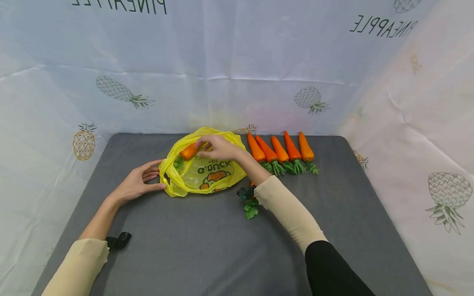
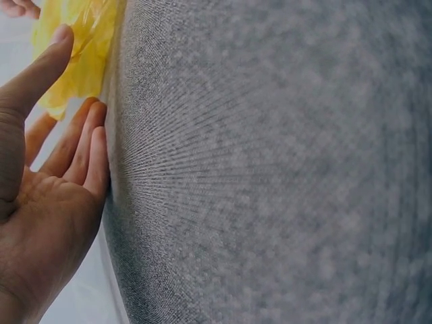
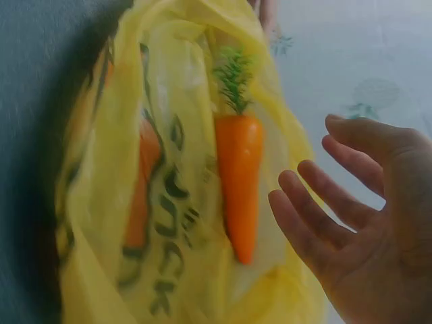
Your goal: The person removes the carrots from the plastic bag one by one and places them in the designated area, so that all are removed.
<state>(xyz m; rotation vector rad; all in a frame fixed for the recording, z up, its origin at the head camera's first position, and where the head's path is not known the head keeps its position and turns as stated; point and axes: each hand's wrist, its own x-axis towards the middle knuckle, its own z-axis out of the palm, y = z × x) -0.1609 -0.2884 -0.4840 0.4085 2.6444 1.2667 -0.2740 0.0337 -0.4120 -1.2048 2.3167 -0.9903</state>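
A yellow plastic bag [image 1: 174, 185] with dark print lies on the grey table, its mouth facing left. An orange carrot [image 3: 239, 175] with a feathery green top lies inside the bag, also visible as the carrot [image 1: 188, 152] in the head view. Over the bag, close to the carrot's tip, hovers my right hand [image 1: 219, 147]; the right wrist view shows its fingers spread loosely, apart from the carrot. My left hand [image 1: 138, 181] is beside the bag's mouth, fingers and thumb extended at its rim. In the left wrist view, nothing lies within its palm.
Several carrots [image 1: 290, 148] with green tops lie in a row right of the bag. Under my right forearm, green leaves [image 1: 251, 209] and a bit of orange show, mostly hidden. A pineapple-print cloth [image 1: 229, 49] hangs behind the grey table [image 1: 192, 246].
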